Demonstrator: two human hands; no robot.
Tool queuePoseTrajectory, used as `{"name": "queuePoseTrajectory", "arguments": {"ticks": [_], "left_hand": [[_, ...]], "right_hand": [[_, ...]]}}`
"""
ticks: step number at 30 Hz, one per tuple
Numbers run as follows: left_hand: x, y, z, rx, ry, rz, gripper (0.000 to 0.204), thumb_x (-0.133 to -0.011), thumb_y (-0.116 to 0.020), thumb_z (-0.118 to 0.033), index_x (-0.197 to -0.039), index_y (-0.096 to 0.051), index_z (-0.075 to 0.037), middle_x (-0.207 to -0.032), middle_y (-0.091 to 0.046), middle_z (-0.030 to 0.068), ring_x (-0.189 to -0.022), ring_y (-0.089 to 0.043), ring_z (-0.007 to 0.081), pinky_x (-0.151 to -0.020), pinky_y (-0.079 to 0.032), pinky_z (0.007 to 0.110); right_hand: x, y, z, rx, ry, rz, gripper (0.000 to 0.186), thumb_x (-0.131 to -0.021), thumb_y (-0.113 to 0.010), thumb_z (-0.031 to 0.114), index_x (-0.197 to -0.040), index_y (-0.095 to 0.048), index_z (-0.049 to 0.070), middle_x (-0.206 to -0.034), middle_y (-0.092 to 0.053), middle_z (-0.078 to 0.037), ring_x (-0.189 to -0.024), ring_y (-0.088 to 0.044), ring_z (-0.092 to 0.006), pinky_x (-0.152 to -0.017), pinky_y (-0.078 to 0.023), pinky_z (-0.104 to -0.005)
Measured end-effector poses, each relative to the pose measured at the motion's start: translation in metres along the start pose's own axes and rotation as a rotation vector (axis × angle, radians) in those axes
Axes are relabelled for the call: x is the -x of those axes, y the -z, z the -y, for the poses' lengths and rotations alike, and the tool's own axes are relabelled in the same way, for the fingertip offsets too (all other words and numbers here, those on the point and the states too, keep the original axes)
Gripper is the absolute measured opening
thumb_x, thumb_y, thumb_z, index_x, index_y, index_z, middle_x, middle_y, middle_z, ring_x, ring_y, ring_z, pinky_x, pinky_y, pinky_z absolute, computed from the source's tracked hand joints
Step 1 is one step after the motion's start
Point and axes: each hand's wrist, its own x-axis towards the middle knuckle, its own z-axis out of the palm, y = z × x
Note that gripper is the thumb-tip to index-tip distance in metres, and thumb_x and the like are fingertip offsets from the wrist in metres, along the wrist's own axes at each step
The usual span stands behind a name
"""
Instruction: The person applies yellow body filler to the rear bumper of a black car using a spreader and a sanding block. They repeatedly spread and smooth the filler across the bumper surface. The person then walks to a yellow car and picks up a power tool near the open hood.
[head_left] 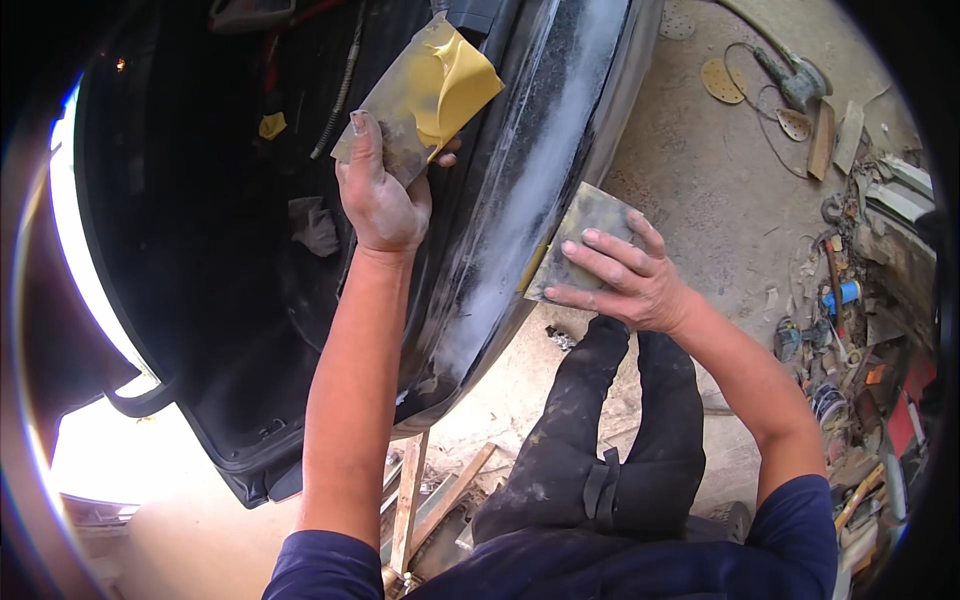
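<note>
My left hand [382, 195] holds up a folded sheet of yellow sandpaper [428, 92], its grey dusty face turned toward me, over the dark inside of a black car body panel [545, 140]. My right hand [620, 275] presses a second, dust-covered sandpaper sheet [580, 225] flat against the panel's outer edge. That edge carries a long whitish sanded streak [520, 230]. Both forearms rise from the lower edge, above my dark trousers [610, 440].
Round sanding discs [722, 80] and a power sander [795, 75] with its cord lie on the dusty concrete floor at upper right. Tools, scraps and a blue item [845, 293] clutter the right side. Wooden slats [408, 495] lie below the panel.
</note>
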Motion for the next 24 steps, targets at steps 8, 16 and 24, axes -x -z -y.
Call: {"name": "queuePoseTrajectory", "arguments": {"ticks": [8, 16, 24], "left_hand": [[0.000, 0.000, -0.002, 0.000, 0.008, 0.007, 0.057, -0.115, -0.046, -0.051, -0.137, -0.058, 0.001, -0.120, -0.072, 0.0170, -0.094, -0.073, 0.0309, -0.074, -0.054, 0.039], [-0.001, 0.001, -0.001, 0.028, 0.015, -0.005, 0.057, -0.114, -0.048, -0.052, -0.137, -0.058, 0.000, -0.120, -0.072, 0.0163, -0.094, -0.073, 0.0312, -0.074, -0.054, 0.039], [-0.001, 0.000, -0.002, 0.006, 0.005, 0.020, 0.057, -0.114, -0.047, -0.052, -0.137, -0.058, -0.001, -0.121, -0.072, 0.0164, -0.095, -0.072, 0.0305, -0.074, -0.053, 0.039]], "right_hand": [[-0.008, -0.021, -0.015, 0.038, 0.060, -0.037, 0.044, -0.098, -0.065, 0.031, -0.136, -0.070, 0.051, -0.156, -0.056, 0.009, -0.149, -0.045, -0.0144, -0.137, -0.021, -0.0508], [0.008, -0.001, -0.017, 0.059, 0.011, 0.024, 0.044, -0.096, -0.064, 0.030, -0.135, -0.072, 0.050, -0.152, -0.060, 0.007, -0.143, -0.052, -0.0160, -0.136, -0.023, -0.0511], [-0.004, -0.013, 0.012, -0.002, 0.038, -0.011, 0.042, -0.097, -0.067, 0.033, -0.135, -0.071, 0.051, -0.155, -0.056, 0.010, -0.146, -0.047, -0.0146, -0.137, -0.021, -0.0500]]}}
